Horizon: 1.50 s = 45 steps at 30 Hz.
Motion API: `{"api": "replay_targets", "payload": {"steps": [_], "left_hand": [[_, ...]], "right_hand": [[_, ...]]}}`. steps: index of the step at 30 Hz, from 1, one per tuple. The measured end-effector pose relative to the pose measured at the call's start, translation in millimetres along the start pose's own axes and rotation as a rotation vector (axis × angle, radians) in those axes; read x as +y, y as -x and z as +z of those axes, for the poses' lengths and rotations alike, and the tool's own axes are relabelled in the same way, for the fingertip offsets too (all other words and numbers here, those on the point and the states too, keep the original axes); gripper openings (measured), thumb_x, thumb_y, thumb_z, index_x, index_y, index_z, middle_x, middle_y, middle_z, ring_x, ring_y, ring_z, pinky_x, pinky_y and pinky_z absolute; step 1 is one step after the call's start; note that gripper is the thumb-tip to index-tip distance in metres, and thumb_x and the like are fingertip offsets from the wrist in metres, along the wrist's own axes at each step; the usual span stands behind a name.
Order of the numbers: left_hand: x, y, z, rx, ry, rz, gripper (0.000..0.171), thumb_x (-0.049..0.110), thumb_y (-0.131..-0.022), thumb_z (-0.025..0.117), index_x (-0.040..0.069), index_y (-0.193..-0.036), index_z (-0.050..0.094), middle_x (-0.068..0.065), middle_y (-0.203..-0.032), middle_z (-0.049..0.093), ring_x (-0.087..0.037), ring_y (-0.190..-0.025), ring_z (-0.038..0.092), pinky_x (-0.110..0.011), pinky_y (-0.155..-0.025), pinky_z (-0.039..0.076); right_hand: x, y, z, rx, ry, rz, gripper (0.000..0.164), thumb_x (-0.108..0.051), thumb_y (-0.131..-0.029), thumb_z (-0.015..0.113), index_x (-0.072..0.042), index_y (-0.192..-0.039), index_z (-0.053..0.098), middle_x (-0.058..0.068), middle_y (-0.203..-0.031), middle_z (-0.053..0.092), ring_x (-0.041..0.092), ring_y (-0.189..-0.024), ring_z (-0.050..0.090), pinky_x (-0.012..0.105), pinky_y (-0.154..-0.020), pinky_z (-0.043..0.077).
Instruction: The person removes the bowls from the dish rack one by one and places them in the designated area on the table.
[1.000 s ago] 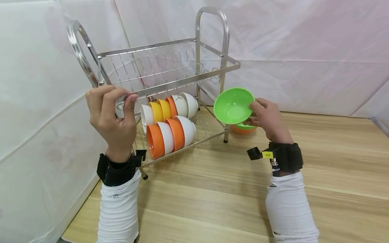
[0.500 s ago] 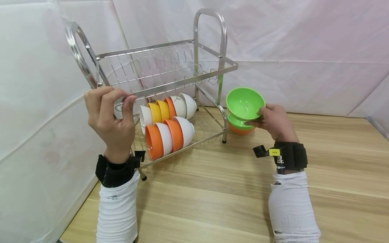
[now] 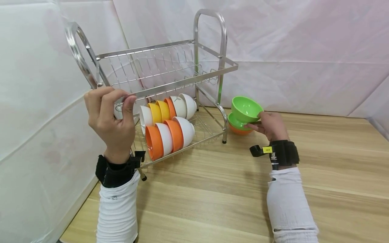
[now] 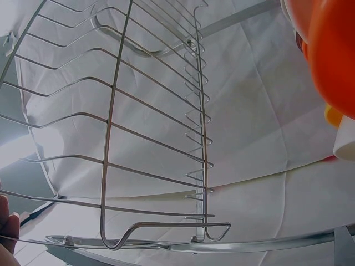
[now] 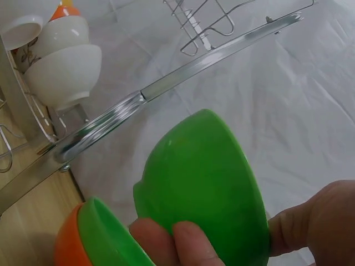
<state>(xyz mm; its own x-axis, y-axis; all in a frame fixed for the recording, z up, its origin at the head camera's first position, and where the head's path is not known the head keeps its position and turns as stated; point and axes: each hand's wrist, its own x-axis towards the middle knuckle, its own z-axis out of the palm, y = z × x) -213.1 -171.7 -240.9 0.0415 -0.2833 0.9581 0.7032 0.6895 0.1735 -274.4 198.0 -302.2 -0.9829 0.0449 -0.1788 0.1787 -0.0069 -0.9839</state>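
My right hand (image 3: pixel 271 125) pinches a green bowl (image 3: pixel 245 108) by its rim, thumb inside and fingers beneath. The bowl is tilted and sits low over a second green bowl (image 3: pixel 236 122), which is nested in an orange bowl (image 3: pixel 240 130) on the table. In the right wrist view, the held bowl (image 5: pixel 199 188) shows its outer side, with the stack's green bowl (image 5: pixel 111 235) below it. My left hand (image 3: pixel 112 116) grips the front rail of the metal dish rack (image 3: pixel 170 86) at its left corner, thumb and curled fingers on the bar.
On the rack's lower tier, two rows of bowls stand on edge: orange and white ones (image 3: pixel 184 131) in front, white, yellow and orange ones (image 3: pixel 156 112) behind. The rack's right leg (image 3: pixel 224 136) stands beside the stack. White cloth (image 3: pixel 304 67) hangs behind the wooden table (image 3: pixel 231 192).
My right hand has carried the green bowl rightward from beside the rack, then lowered it over the stacked bowls. My left hand stays on the rack's rail.
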Motion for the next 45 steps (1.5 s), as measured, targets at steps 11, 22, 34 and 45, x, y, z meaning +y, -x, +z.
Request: {"api": "replay_targets", "payload": {"steps": [11, 22, 34, 45], "left_hand": [[0.4, -0.6, -0.4, 0.009, -0.002, -0.004, 0.049, 0.045, -0.088, 0.065, -0.003, -0.080, 0.064, -0.019, -0.081, 0.053, -0.040, -0.082, 0.045, -0.032, -0.081, 0.031], [0.0, -0.4, -0.3, 0.007, 0.007, -0.007, 0.047, 0.044, -0.088, 0.066, -0.003, -0.080, 0.064, -0.020, -0.081, 0.053, -0.040, -0.083, 0.045, -0.032, -0.081, 0.031], [-3.6, 1.1, 0.0, -0.018, -0.006, 0.009, 0.047, 0.043, -0.088, 0.066, -0.003, -0.082, 0.064, -0.020, -0.082, 0.053, -0.040, -0.083, 0.045, -0.032, -0.082, 0.031], [-1.8, 0.1, -0.2, -0.005, -0.009, 0.007, 0.048, 0.045, -0.088, 0.065, -0.003, -0.081, 0.064, -0.019, -0.081, 0.054, -0.040, -0.083, 0.045, -0.032, -0.081, 0.031]], "right_hand": [[12, -10, 5, 0.093, 0.185, -0.004, 0.052, -0.016, -0.100, 0.029, 0.012, -0.143, 0.024, 0.024, -0.113, 0.047, 0.009, -0.068, 0.068, 0.023, -0.076, 0.053], [20, -18, 9, 0.191, 0.229, -0.005, 0.063, -0.012, -0.096, 0.039, 0.005, -0.149, 0.013, 0.014, -0.085, 0.054, 0.007, -0.051, 0.062, 0.020, -0.057, 0.053], [29, -22, 16, 0.250, 0.231, -0.056, 0.059, -0.006, -0.091, 0.044, 0.008, -0.146, 0.025, 0.009, -0.068, 0.057, 0.008, -0.044, 0.059, 0.021, -0.052, 0.052], [28, -22, 15, 0.258, 0.354, -0.057, 0.056, -0.011, -0.094, 0.045, 0.007, -0.145, 0.030, 0.008, -0.071, 0.060, 0.008, -0.049, 0.059, 0.022, -0.052, 0.052]]}}
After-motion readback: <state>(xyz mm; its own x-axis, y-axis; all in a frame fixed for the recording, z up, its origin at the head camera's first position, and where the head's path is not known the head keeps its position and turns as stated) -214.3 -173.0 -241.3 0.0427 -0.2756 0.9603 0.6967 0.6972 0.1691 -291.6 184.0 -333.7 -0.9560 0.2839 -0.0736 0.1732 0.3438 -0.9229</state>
